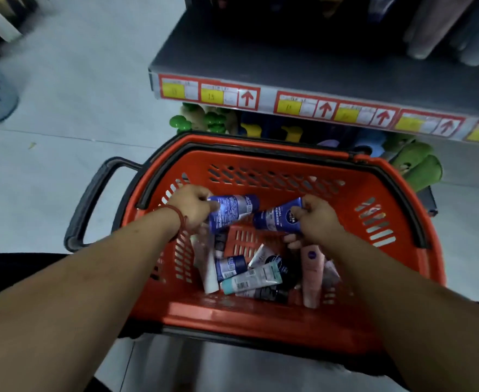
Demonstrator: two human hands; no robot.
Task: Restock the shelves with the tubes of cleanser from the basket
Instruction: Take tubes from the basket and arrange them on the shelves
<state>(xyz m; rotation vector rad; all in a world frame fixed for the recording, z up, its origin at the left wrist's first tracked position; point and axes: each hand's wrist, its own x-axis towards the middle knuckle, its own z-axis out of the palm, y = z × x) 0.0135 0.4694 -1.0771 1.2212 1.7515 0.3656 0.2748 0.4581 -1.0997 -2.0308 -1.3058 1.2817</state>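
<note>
Both hands are down in the orange basket [261, 165], with 2 tubes in play. The left hand [188, 207] curls its fingers round a glossy blue tube [232, 210], printed back label up, above the far left of the basket. The right hand [317, 219] grips a darker blue tube [277, 219] just beside it, round logo showing, and the 2 tube ends sit close together. On the slotted plastic floor, nearer in, lies a loose pile of tubes [261, 292]: a white tube [210, 275], a teal tube [251, 280] and a pale pink tube [311, 270] at the right. Beyond is the grey shelf [261, 52], with red-and-yellow price labels [303, 107] lining its edge.
</note>
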